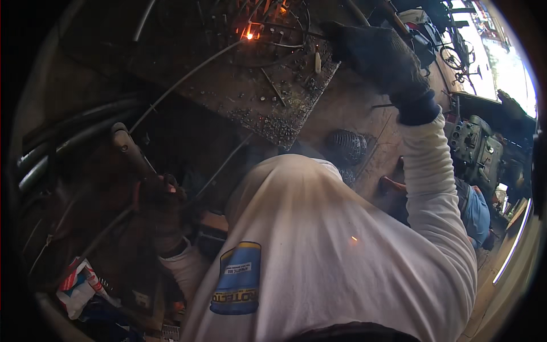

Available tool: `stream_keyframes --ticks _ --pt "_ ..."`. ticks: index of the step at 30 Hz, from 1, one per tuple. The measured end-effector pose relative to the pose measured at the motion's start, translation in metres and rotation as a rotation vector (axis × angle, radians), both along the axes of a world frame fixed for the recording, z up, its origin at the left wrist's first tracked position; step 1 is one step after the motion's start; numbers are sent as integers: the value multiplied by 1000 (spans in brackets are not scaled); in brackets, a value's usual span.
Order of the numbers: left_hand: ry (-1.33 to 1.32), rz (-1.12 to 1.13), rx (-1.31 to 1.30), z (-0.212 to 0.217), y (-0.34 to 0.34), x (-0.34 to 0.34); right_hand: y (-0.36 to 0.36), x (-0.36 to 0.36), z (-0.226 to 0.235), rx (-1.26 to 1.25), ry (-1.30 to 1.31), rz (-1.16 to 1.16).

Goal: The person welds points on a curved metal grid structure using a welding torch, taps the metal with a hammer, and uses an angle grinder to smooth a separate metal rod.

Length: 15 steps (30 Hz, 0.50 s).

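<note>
My left hand [162,206], in deep shade at the left, is closed round a welding electrode holder [132,149]. From its jaw a long, bent welding rod [185,85] rises to a bright glowing spot [249,36] on the metal workpiece [273,25] at the top. My right hand [379,57], in a dark work glove, reaches past the table's right side. Its fingers appear closed on a thin dark metal rod [307,33] that runs toward the workpiece; the grip itself is dim. The worktable [228,94] carries scattered metal bits near its corner.
A light-handled tool [317,61] and a loose metal rod [273,87] lie on the table. A dark coil [347,146] sits on the floor. At right are a person in blue clothing [476,215] and a green machine [476,145]. Pipes [74,137] lie at left.
</note>
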State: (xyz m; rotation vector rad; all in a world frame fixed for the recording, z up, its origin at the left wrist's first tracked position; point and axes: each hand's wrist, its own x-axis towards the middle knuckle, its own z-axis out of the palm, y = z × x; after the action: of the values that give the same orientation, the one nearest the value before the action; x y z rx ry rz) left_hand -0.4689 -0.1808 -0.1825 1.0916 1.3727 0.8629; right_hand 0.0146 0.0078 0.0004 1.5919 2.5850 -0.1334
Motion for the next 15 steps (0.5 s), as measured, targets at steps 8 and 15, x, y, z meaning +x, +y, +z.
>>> stream_keyframes --ticks 8,15 --pt "-1353 -15 -507 -28 22 -32 5 17 -14 77 321 171" --pt "-1227 -8 -502 -42 21 -40 5 20 -13 87 340 207"
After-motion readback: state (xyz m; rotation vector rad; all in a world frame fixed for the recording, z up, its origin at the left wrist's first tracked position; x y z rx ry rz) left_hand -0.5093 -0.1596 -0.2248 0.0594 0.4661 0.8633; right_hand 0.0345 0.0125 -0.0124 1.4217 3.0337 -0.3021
